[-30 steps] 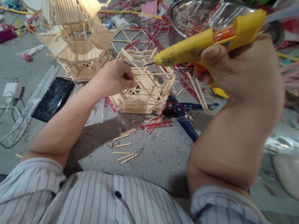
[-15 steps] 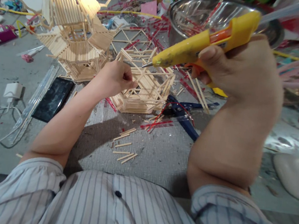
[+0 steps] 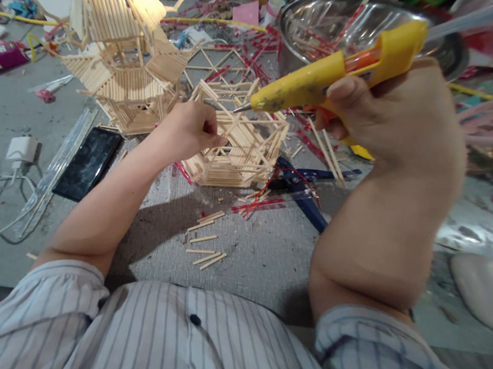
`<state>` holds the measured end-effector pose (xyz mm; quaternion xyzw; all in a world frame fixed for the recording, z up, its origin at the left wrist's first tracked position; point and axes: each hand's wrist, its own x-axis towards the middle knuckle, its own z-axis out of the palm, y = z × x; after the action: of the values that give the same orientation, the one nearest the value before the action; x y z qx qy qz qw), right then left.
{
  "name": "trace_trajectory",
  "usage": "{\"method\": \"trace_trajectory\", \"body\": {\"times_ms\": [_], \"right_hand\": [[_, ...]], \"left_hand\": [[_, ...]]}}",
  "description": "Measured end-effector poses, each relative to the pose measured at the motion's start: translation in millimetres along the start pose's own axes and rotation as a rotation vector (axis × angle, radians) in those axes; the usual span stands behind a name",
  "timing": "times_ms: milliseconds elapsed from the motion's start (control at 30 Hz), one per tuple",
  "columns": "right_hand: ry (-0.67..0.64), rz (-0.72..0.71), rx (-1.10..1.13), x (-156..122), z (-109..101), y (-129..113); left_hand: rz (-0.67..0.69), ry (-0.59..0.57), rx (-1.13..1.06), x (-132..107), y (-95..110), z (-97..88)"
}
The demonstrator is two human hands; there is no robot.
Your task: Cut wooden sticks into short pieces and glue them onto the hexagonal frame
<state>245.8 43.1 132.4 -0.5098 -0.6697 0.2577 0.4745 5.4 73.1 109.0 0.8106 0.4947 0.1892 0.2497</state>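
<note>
My right hand [image 3: 386, 106] is wrapped round a yellow hot glue gun [image 3: 304, 81], its metal nozzle pointing left over a small framework of wooden sticks [image 3: 239, 169]. At the left side of that framework my left hand [image 3: 197, 127] is closed, with thumb and fingertips pinched together; what they hold, if anything, is too small or hidden to make out. The nozzle tip is close to the left fingers, above the sticks. Beyond my left forearm stands a taller pagoda-like stick model [image 3: 128, 83] with a sloping slatted roof.
Several short cut sticks [image 3: 204, 239] lie on the grey table in front of me. Blue-handled pliers [image 3: 299, 194] rest right of the framework. A black phone [image 3: 88, 163] and a white charger [image 3: 21, 149] lie left. A steel bowl [image 3: 303, 18] stands behind, among red plastic scraps.
</note>
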Motion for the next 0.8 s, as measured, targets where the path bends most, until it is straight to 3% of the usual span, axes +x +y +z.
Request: {"method": "trace_trajectory", "body": {"times_ms": [800], "right_hand": [[0.004, -0.047, -0.072, -0.1, -1.3, 6.5]], "left_hand": [[0.038, 0.02, 0.147, -9.6, 7.6, -1.5]]}}
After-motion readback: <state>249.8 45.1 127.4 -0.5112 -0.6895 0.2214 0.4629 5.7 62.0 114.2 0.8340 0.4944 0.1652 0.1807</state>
